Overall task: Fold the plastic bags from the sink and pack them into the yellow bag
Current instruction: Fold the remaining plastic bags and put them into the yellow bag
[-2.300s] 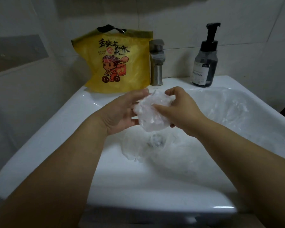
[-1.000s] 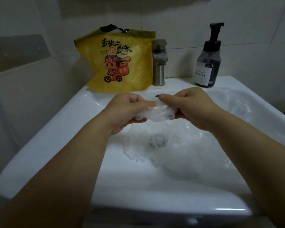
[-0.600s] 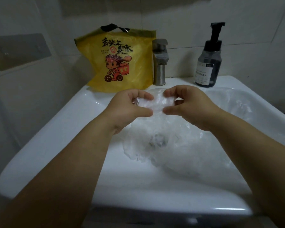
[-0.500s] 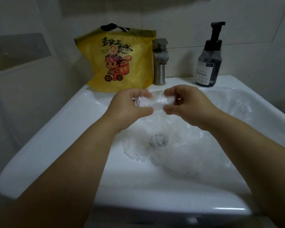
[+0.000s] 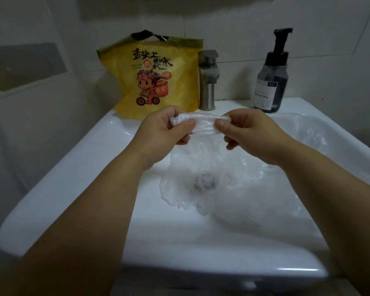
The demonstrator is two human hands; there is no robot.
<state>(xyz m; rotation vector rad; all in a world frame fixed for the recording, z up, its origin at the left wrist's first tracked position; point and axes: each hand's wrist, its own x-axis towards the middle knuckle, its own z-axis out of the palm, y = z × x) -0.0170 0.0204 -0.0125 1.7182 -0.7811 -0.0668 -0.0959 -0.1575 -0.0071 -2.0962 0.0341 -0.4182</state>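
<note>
Over the sink (image 5: 77,167), left hand (image 5: 165,131) and right hand (image 5: 250,133) pinch a folded clear bag (image 5: 201,122), its long axis left-right; loose bags (image 5: 233,184) half-hide the drain, yellow bag (image 5: 156,75) at the back edge.

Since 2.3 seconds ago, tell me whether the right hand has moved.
Yes. The right hand has risen toward the faucet and now pinches the folded plastic bag nearer its base.

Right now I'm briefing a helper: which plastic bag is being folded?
Above the white sink, in front of the faucet, both hands pinch one clear bag. Unlike the loose clear bags lying in the basin, it is a narrow folded strip held in the air.
</note>
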